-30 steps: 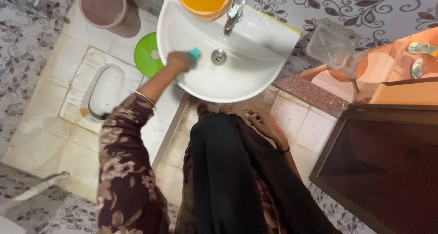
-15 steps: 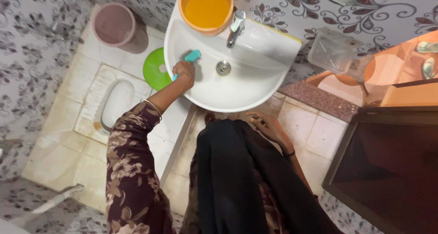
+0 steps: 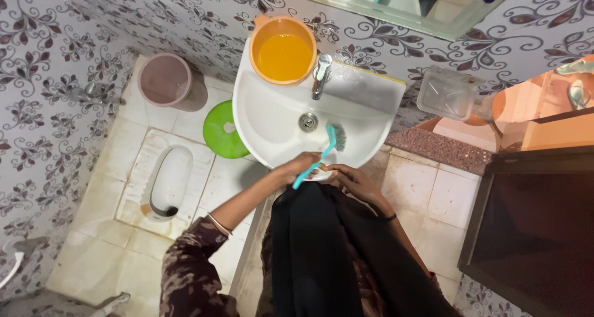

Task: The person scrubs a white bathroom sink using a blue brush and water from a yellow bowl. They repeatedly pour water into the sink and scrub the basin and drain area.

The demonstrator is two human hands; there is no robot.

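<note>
A white wash basin (image 3: 272, 122) hangs on the patterned wall, with a metal tap (image 3: 321, 76) and a drain (image 3: 307, 121). My left hand (image 3: 299, 167) is at the basin's front rim, shut on a teal brush (image 3: 323, 150) whose bristle head points up over the bowl, right of the drain. My right hand (image 3: 352, 181) rests just below the front rim, fingers loosely curled against my dark clothing, holding nothing that I can see.
An orange bucket (image 3: 283, 48) of yellowish liquid sits on the basin's back left. On the floor are a pink bucket (image 3: 165, 80), a green round lid (image 3: 224, 130) and a squat toilet pan (image 3: 169, 181). A clear plastic container (image 3: 448, 93) and a dark door (image 3: 532, 224) are at the right.
My left hand pulled the brush from the bowl's left side to the front rim, the head now right of the drain. The view tilted up, showing a mirror edge.
</note>
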